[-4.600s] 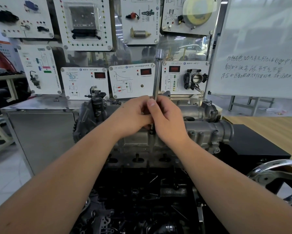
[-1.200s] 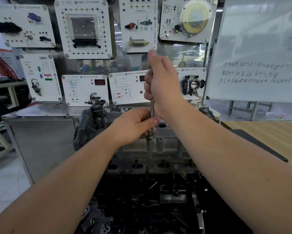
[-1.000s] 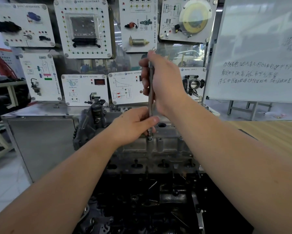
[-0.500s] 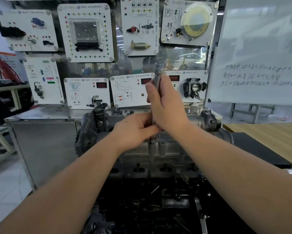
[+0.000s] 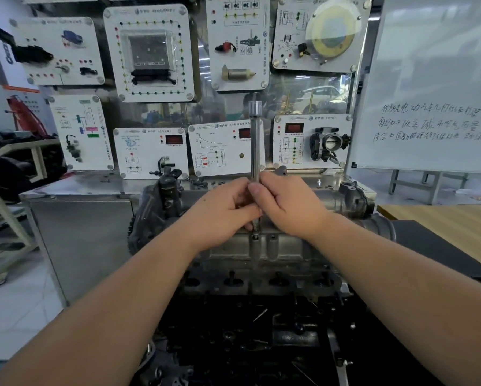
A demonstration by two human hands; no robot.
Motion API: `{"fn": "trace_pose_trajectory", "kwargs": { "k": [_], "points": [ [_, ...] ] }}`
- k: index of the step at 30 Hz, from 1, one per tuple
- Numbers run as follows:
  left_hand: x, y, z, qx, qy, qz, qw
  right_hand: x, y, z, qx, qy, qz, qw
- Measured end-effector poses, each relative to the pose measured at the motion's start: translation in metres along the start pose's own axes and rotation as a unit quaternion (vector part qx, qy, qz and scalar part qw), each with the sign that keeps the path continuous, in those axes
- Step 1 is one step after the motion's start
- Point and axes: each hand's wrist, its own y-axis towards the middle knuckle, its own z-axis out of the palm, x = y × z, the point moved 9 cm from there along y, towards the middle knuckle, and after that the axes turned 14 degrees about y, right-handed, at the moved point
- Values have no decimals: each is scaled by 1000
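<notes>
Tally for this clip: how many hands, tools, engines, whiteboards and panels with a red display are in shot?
Hands: 2 (left hand, right hand)
Bar: 1, gripped by both hands
Engine: 1
Red-display panels: 3
Whiteboard: 1
Total: 8

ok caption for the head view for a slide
Left hand and right hand grip an upright extension bar on a cylinder head

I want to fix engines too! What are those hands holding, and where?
The left hand and right hand both pinch the upright rod near its lower end, just above the engine.
</notes>
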Motion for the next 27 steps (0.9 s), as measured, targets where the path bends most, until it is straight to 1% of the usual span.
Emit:
{"fn": "trace_pose_trajectory", "kwargs": {
  "k": [2, 6, 8, 11, 12, 15, 20, 22, 24, 27],
  "points": [
    [1, 0, -1, -5, 0, -8, 1000, -1, -6, -2, -15, 21, -25, 999],
    [-2, 0, -3, -6, 2, -8, 1000, 0, -4, -5, -32, 45, -26, 998],
    [-5, -1, -2, -4, 7, -1, 1000, 0, -3, -9, -59, 80, -22, 995],
    [-11, -3, -1, -3, 16, 7, 1000, 1, 1, -16, -121, 131, -14, 984],
    [-11, -4, -1, -3, 17, 5, 1000, 2, 2, -16, -133, 128, -12, 983],
    [-11, -5, -2, 4, 26, -2, 1000, 4, 3, -10, -135, 112, -3, 985],
    [-8, -4, -3, 4, 62, -29, 998, -1, 1, -17, -169, 141, 29, 975],
    [-7, -4, -1, 5, 55, -38, 998, 2, 3, -22, -181, 117, 24, 976],
    [-7, -3, -1, 5, 56, -38, 998, 9, 5, -22, -172, 76, 4, 982],
    [-6, -2, -1, 12, 22, -19, 1000, 11, 8, -18, -150, 67, 0, 986]
  ]
}}
